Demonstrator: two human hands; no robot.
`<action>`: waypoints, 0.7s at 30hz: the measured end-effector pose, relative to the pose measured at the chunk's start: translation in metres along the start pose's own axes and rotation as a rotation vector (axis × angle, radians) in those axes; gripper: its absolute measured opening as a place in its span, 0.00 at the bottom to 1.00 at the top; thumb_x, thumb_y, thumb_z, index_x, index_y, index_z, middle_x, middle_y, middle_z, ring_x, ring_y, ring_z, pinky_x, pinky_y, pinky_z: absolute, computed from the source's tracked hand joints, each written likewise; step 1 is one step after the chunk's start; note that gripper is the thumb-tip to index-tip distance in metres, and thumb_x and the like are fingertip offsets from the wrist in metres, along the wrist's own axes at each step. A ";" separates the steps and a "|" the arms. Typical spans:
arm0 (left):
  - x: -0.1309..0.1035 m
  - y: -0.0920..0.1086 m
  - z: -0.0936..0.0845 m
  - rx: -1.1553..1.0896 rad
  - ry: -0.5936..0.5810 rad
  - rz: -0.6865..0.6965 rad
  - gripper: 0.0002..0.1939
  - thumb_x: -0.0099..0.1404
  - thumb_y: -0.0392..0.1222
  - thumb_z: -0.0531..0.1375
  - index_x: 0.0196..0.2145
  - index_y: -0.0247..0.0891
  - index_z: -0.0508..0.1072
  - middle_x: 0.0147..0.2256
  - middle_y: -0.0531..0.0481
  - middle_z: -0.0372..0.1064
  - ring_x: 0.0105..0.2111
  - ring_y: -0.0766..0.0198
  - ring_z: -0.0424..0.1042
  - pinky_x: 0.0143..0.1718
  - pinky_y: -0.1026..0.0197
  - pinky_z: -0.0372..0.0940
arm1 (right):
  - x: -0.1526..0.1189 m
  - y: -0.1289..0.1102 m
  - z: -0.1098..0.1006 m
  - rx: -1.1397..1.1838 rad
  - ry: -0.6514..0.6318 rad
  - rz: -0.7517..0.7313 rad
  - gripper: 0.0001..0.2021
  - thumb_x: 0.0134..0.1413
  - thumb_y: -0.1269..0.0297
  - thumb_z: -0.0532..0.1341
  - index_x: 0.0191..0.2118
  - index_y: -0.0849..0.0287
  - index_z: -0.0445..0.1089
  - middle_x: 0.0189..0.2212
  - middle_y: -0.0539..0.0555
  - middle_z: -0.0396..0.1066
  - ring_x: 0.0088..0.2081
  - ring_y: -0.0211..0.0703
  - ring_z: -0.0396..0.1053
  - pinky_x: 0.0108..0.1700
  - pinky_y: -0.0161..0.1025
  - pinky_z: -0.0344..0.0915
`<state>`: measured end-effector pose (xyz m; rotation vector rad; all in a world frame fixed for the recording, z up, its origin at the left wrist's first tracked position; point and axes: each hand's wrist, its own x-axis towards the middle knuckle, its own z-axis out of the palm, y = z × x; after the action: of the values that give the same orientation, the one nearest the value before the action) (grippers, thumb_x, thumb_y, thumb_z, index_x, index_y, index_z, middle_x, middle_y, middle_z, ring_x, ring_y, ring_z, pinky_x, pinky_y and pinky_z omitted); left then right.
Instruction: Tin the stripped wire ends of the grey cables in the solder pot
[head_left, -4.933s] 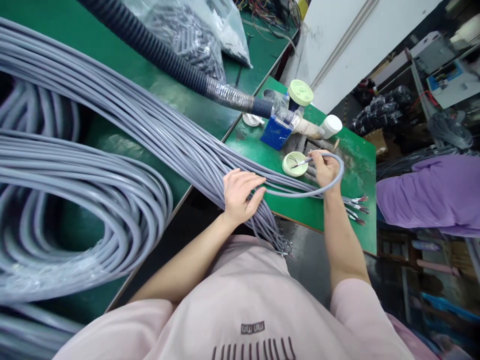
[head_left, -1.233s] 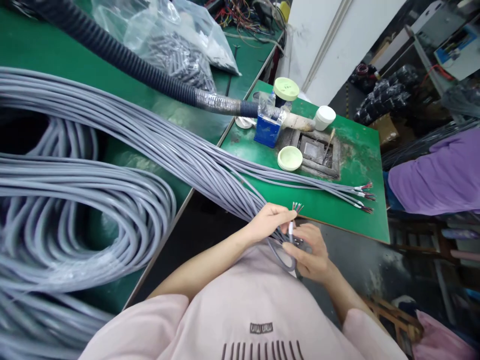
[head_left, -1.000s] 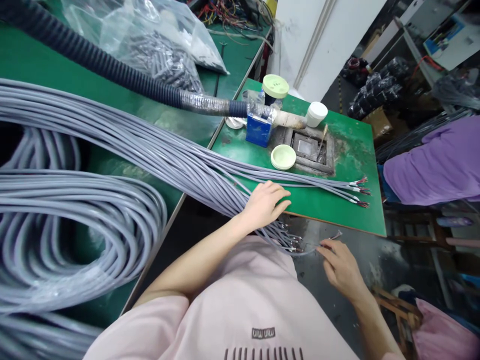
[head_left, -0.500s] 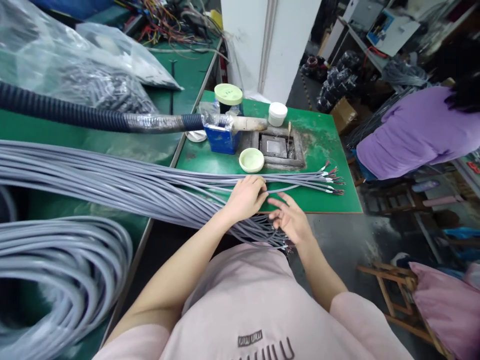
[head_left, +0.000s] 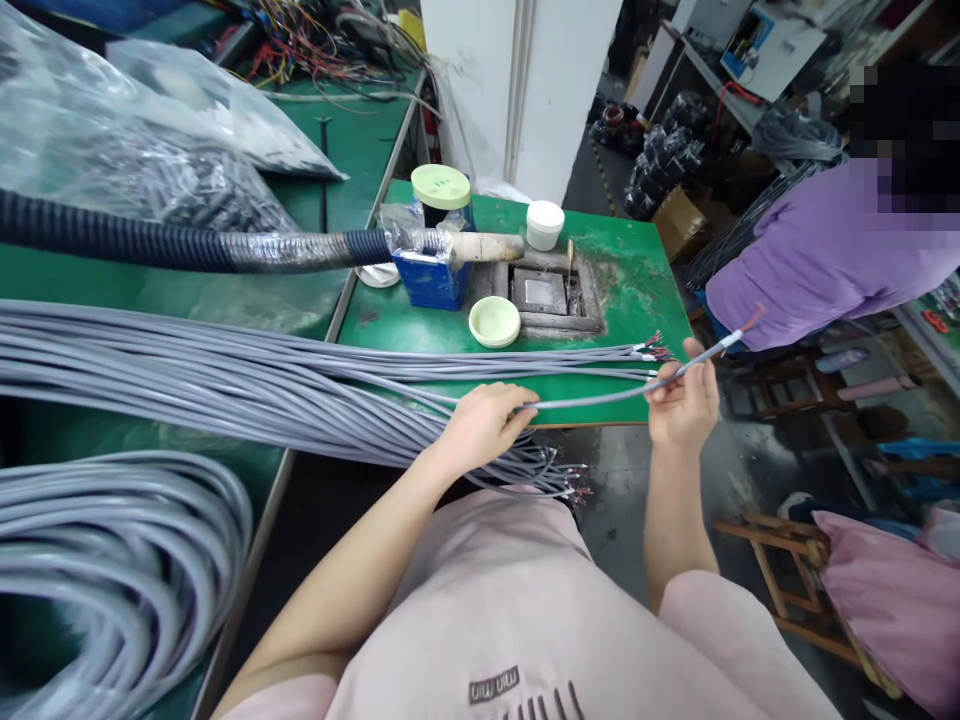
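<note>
One grey cable (head_left: 592, 402) runs between my two hands over the front of the green table. My left hand (head_left: 487, 420) pinches it near the table's front edge. Further right, my right hand (head_left: 684, 400) grips the same cable close to its end, where stripped reddish wires (head_left: 752, 320) stick out past a white band. Behind it, several grey cables (head_left: 555, 358) lie on the table with their stripped ends to the right. Below my left hand, another bunch of cable ends (head_left: 551, 470) hangs past the table's front edge.
A solder pot (head_left: 541, 290) is set into the green table (head_left: 634, 270), near a pale green dish (head_left: 495, 322), a white tub (head_left: 544, 225) and a blue box (head_left: 431, 280). A black hose (head_left: 300, 250) crosses at left. Coiled cable (head_left: 150, 530) lies nearer. A person in purple (head_left: 817, 260) is at right.
My right hand has moved right and up and taken hold of a cable near its end, lifting it off the table. My left hand has shifted slightly toward me.
</note>
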<state>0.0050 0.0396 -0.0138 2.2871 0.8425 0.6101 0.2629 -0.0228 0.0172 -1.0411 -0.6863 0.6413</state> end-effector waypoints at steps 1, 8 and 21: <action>-0.002 0.003 0.000 -0.042 -0.027 0.021 0.13 0.69 0.46 0.55 0.45 0.39 0.75 0.40 0.46 0.76 0.42 0.57 0.73 0.45 0.55 0.65 | -0.006 -0.004 -0.002 -0.097 -0.071 0.044 0.13 0.60 0.58 0.58 0.48 0.54 0.71 0.21 0.45 0.69 0.16 0.31 0.56 0.18 0.32 0.55; -0.012 0.028 0.012 -0.734 0.058 -0.189 0.15 0.63 0.48 0.62 0.43 0.36 0.77 0.37 0.45 0.75 0.37 0.61 0.72 0.43 0.58 0.66 | -0.069 -0.005 0.003 -0.439 -0.610 0.444 0.14 0.61 0.56 0.57 0.42 0.59 0.74 0.16 0.46 0.66 0.14 0.28 0.51 0.16 0.30 0.46; -0.029 0.034 0.029 -1.263 0.205 -0.323 0.15 0.58 0.50 0.66 0.29 0.34 0.73 0.23 0.53 0.69 0.23 0.70 0.66 0.30 0.64 0.63 | -0.089 0.009 0.016 -0.583 -0.917 0.373 0.13 0.64 0.59 0.55 0.39 0.58 0.76 0.16 0.46 0.69 0.18 0.31 0.61 0.23 0.31 0.57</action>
<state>0.0165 -0.0125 -0.0171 0.9432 0.6015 0.8841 0.1936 -0.0779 -0.0034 -1.4204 -1.5589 1.3221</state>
